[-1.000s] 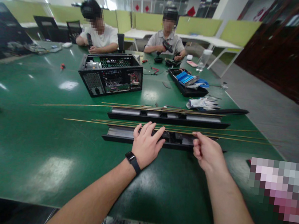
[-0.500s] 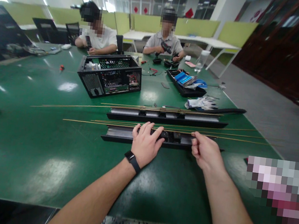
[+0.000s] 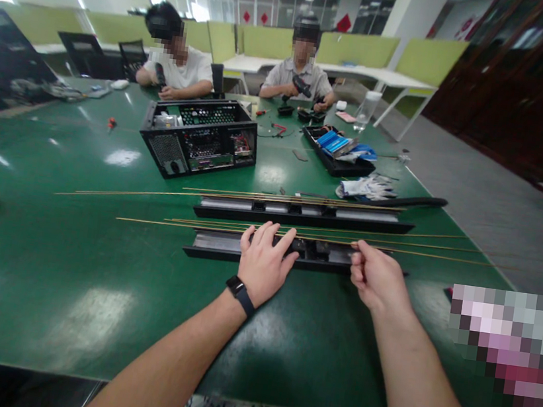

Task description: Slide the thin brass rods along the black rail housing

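My left hand [image 3: 264, 256] rests with fingers spread over the nearer black and silver rail [image 3: 216, 242], hiding part of its middle. Black blocks [image 3: 319, 250] sit in the channel just right of it. Near the rail's right part, my right hand [image 3: 376, 275] is closed, thumb and forefinger pinching a thin brass-coloured rod [image 3: 139, 220] that runs lengthwise along the rail's far edge. Other thin rods lie close beside it. Behind is a second, similar rail [image 3: 367, 215] with more thin rods [image 3: 127, 192] along it.
An open computer case [image 3: 198, 144] stands behind the rails on the green table [image 3: 69, 257]. To the right are white gloves [image 3: 366, 187], a black tray [image 3: 339, 166] of blue items and a clear bottle [image 3: 365, 112]. Two people sit opposite, one holding a power drill [image 3: 301, 86].
My right hand has shifted slightly to the right, and the pinched rod's left end has moved right a little with it. My left hand stays in place.
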Demonstrator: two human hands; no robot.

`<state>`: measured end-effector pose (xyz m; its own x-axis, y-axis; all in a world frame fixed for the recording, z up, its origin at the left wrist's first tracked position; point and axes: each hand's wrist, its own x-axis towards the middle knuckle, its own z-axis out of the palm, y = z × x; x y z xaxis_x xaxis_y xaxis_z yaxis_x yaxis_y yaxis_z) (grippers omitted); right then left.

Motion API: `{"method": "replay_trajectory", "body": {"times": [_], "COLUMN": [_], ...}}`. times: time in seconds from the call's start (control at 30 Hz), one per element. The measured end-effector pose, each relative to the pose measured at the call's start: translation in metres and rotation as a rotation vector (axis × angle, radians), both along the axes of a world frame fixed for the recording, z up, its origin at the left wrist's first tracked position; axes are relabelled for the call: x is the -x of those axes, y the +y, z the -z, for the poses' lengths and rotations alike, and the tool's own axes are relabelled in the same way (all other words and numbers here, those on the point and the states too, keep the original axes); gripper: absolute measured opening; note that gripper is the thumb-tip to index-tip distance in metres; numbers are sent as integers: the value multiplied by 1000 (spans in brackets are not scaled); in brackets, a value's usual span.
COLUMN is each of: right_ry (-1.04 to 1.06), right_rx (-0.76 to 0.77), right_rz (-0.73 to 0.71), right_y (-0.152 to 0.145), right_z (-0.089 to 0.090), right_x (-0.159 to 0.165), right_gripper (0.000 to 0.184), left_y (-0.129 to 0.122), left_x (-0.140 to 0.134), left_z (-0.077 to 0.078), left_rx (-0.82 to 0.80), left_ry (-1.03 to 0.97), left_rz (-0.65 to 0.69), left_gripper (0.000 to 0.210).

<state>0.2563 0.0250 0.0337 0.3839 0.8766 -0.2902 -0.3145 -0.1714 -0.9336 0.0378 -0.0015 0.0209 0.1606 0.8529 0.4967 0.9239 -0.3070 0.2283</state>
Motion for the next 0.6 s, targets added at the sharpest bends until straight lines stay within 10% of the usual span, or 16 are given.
{"method": "replay_trajectory", "body": {"times": [0.6], "right_ry": [-5], "right_rx": [-22], "right_rz": [-13], "right_y": [-1], "right_z": [0], "right_x": [2], "right_gripper": [6], "left_y": [1], "left_x": [-2], "left_z": [0], "left_rx": [18], "left_ry": [-12], "left_rz": [-10], "left_gripper": [37]}}
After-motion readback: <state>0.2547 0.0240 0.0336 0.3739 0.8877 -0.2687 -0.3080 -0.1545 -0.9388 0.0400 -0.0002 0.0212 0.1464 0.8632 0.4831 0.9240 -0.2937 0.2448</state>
